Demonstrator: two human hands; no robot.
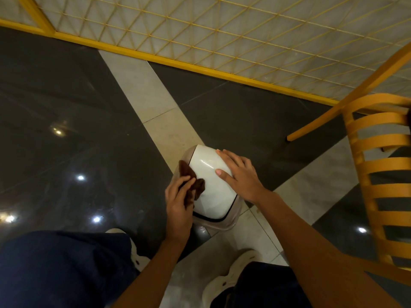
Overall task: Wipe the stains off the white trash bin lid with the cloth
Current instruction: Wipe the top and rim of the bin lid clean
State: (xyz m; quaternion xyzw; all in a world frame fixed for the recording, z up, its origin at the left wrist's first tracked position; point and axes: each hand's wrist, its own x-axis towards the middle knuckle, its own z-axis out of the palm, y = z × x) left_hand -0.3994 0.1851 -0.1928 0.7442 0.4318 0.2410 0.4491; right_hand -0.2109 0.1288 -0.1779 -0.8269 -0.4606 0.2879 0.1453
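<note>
A small trash bin with a glossy white lid [208, 172] stands on the floor in front of my feet. Its body [213, 223] is a taupe colour and shows around the lid's rim. My left hand [179, 198] grips a dark brown cloth [193, 184] against the lid's left edge. My right hand [240, 174] rests flat on the lid's right side, fingers straight and spread. No stains stand out on the lid in this light.
The floor is dark glossy tile [66, 130] crossed by pale stone bands [153, 103]. A yellow slatted chair [382, 170] stands close on the right. A yellow-framed lattice partition [222, 30] runs along the far side. My legs and pale shoes [226, 278] are below.
</note>
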